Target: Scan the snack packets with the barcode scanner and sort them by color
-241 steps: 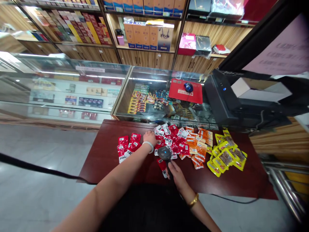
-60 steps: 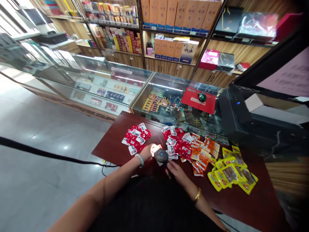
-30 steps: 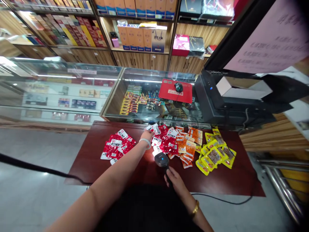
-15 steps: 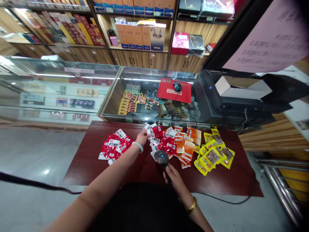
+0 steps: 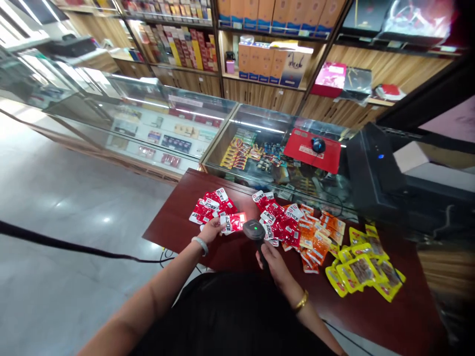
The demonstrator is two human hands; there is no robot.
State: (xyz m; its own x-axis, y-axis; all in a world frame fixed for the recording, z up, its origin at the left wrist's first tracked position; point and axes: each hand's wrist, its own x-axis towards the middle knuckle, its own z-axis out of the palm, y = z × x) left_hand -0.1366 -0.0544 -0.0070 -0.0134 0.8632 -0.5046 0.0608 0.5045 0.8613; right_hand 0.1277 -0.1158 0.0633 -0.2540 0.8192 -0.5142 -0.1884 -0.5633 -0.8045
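Note:
My left hand (image 5: 212,230) pinches the white end of a red-and-white snack packet (image 5: 233,222), held just above the dark red table (image 5: 166,212). In my right hand (image 5: 273,259) is a black barcode scanner (image 5: 254,229), its head close to the packet's right end and a green light showing on top. Light from it falls on the packet. A left pile of red packets (image 5: 208,206) lies beyond my left hand. Another red pile (image 5: 282,222) lies right of the scanner, followed by orange packets (image 5: 315,237) and yellow packets (image 5: 361,269).
Behind the table stands a glass display case (image 5: 252,170) with a red mat (image 5: 308,151) and a computer mouse (image 5: 318,145) on top. A black machine (image 5: 374,173) and an open white box (image 5: 415,158) are at the right. A black cable (image 5: 92,250) crosses the left side.
My left hand has brought a red packet leftward from the right red pile to the scanner. The scanner's light went from blue to green. The view has turned left.

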